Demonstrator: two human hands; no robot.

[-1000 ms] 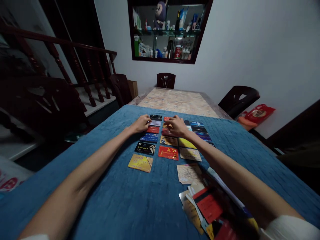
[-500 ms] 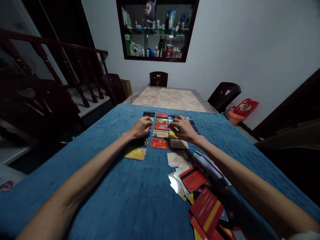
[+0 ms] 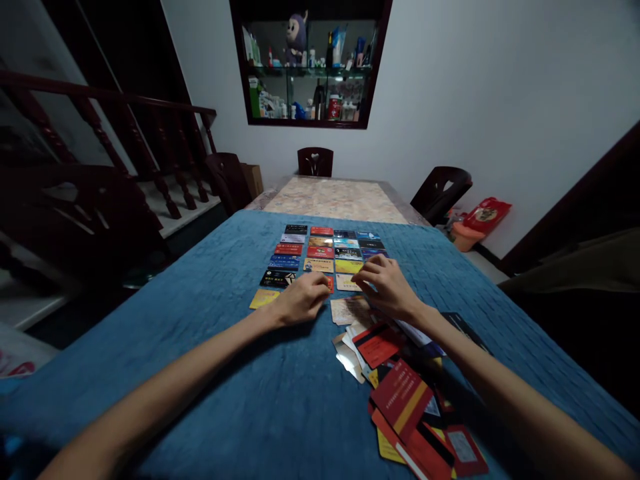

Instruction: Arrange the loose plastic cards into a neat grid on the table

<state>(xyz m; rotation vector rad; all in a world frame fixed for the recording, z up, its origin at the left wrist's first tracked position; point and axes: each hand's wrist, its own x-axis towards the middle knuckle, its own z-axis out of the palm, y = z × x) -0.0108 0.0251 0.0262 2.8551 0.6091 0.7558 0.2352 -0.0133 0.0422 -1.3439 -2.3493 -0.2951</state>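
Observation:
My left hand (image 3: 303,298) is closed, its fingertips pressed together over the near end of the card rows; whatever may be in them is hidden. It partly covers a red card (image 3: 330,285). My right hand (image 3: 387,287) is bent at the knuckles, fingers slightly apart, over the right edge of a pale card (image 3: 346,283); contact is unclear. Beyond both hands, several bank-style cards lie in columns, among them a yellow card (image 3: 349,267) and a black card (image 3: 273,278). Left of my left hand lies another yellow card (image 3: 263,298).
A loose heap of cards (image 3: 403,398) spreads under and beside my right forearm, with a cream card (image 3: 345,311) at its far end. A blue cloth (image 3: 215,373) covers the near table. Dark chairs (image 3: 316,162) surround it, and a railing (image 3: 150,100) runs along the left.
My left hand has moved right and nearer me, uncovering the left column of cards. My right hand has moved right and nearer, exposing more cards in the right columns.

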